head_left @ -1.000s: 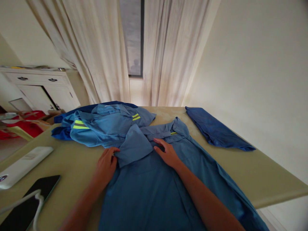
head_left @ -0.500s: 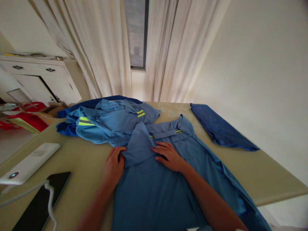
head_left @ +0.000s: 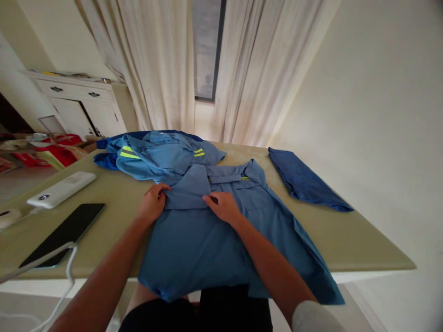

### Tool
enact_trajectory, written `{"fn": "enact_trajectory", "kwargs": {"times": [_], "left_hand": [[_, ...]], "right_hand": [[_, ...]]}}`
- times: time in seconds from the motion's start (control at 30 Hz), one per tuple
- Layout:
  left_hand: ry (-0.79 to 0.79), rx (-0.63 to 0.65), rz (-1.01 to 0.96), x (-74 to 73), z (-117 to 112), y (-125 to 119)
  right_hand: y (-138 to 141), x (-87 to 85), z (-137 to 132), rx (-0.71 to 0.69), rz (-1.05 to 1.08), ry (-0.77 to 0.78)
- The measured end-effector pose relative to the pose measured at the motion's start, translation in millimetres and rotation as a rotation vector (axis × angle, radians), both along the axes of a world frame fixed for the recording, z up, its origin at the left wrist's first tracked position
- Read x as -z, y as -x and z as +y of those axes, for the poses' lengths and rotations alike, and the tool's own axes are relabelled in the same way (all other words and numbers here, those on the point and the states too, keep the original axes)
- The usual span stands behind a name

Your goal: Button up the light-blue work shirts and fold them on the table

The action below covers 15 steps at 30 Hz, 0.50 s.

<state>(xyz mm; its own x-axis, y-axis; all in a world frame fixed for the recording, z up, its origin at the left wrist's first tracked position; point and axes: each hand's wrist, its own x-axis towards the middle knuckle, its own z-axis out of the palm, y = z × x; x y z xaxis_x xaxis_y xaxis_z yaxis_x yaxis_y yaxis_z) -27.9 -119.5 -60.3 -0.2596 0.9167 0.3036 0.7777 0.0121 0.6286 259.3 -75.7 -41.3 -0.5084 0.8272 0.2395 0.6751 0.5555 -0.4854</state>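
Work shirt (head_left: pixel 194 249) in mid-blue cloth lies spread on the surface (head_left: pixel 346 244), its hem hanging over the near edge and a flap (head_left: pixel 187 188) of it folded across the chest. Left hand (head_left: pixel 151 203) sits on the flap's left edge, right hand (head_left: pixel 221 207) on its lower right corner, fingers curled, with a gap between the hands; whether they pinch the cloth, I can't tell. Bunched blue garment (head_left: pixel 155 157) with neon-yellow reflective strips touches the shirt's far side. Folded dark blue cloth (head_left: pixel 304 182) lies to the right, black tablet (head_left: pixel 62 235) and white power bank (head_left: pixel 62 189) to the left.
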Motion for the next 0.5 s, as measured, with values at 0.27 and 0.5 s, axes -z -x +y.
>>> {"fn": "enact_trajectory", "kwargs": {"times": [0.27,0.5], "left_hand": [[0.029,-0.089,0.235,-10.5,-15,-12],[-0.012,0.117,0.478,-25.5,-7,-58]], "right_hand": [[-69,-19.7,35,0.57,0.085,-0.079],[-156,-23.3,78,0.746,-0.121,-0.027]]}}
